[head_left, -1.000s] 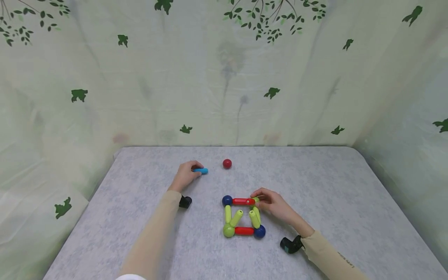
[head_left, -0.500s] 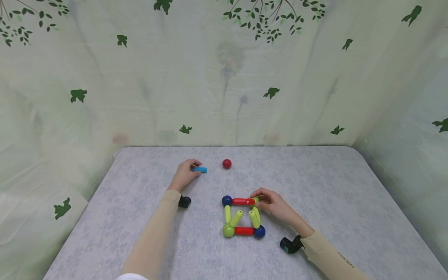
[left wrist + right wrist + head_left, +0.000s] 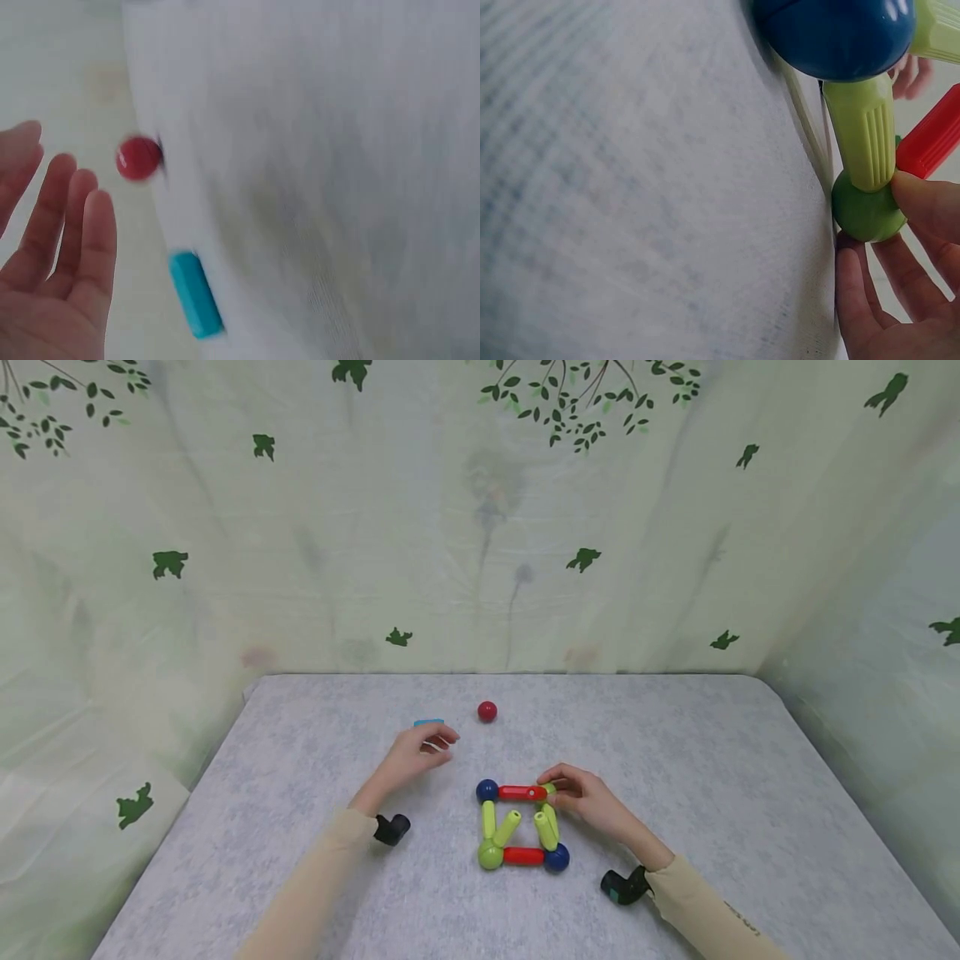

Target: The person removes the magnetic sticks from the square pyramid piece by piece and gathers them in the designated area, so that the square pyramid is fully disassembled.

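My left hand point(image 3: 412, 755) hovers over the table with relaxed fingers and nothing between them. Just beyond it a blue rod point(image 3: 196, 294) lies on the table, partly hidden by the hand in the head view. With thumb and fingers, my right hand point(image 3: 591, 802) holds a green ball point(image 3: 866, 210) at the far right corner of a square of rods and balls. That square has a far red rod point(image 3: 516, 792), a near red rod point(image 3: 523, 857), two dark blue balls, a near green ball point(image 3: 491, 855) and several light green rods, two of them slanting upward.
A red ball point(image 3: 487, 712) rests near the back of the grey table point(image 3: 675, 735), right of the blue rod. Behind the table hangs a pale curtain point(image 3: 420, 527) with leaf prints. Black wrist cameras sit on both sleeves.
My left hand has let go of the blue rod and moved toward me and slightly right. The rod stays on the table. My right hand keeps its hold on the green ball.
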Motion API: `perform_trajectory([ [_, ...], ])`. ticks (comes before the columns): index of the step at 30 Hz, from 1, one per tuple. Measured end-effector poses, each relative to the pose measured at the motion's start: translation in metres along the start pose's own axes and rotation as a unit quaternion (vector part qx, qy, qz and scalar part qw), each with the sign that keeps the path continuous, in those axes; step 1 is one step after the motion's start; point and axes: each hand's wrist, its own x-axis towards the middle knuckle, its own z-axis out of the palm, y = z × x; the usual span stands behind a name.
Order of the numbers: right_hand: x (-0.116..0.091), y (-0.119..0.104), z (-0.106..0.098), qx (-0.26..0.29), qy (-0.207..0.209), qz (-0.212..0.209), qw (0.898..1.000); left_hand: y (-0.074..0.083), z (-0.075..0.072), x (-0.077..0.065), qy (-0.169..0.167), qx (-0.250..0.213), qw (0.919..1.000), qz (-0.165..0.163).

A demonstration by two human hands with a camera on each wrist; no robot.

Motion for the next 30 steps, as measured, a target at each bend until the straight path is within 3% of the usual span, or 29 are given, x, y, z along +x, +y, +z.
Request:
perform_trajectory([
  [6, 0.000, 0.001, 0.000, 0.002, 0.001, 0.004, 1.000, 0.033, 0.025, -0.016, -0.129, -0.055, 0.9895, 0.035],
  [11, 0.000, 0.002, 0.000, 0.008, -0.010, -0.012, 1.000, 0.046, 0.045, -0.029, -0.183, -0.098, 0.9774, 0.041],
  [14, 0.000, 0.002, 0.000, 0.011, -0.013, -0.018, 1.000, 0.050, 0.053, -0.036, -0.198, -0.102, 0.9744, 0.033],
  [21, 0.000, 0.002, 0.001, 0.012, -0.005, 0.002, 1.000, 0.054, 0.066, -0.046, -0.200, -0.059, 0.9781, 0.003],
  [30, 0.000, 0.003, 0.000, 0.010, -0.004, -0.003, 1.000, 0.061, 0.073, -0.048, -0.177, 0.034, 0.9823, 0.050],
])
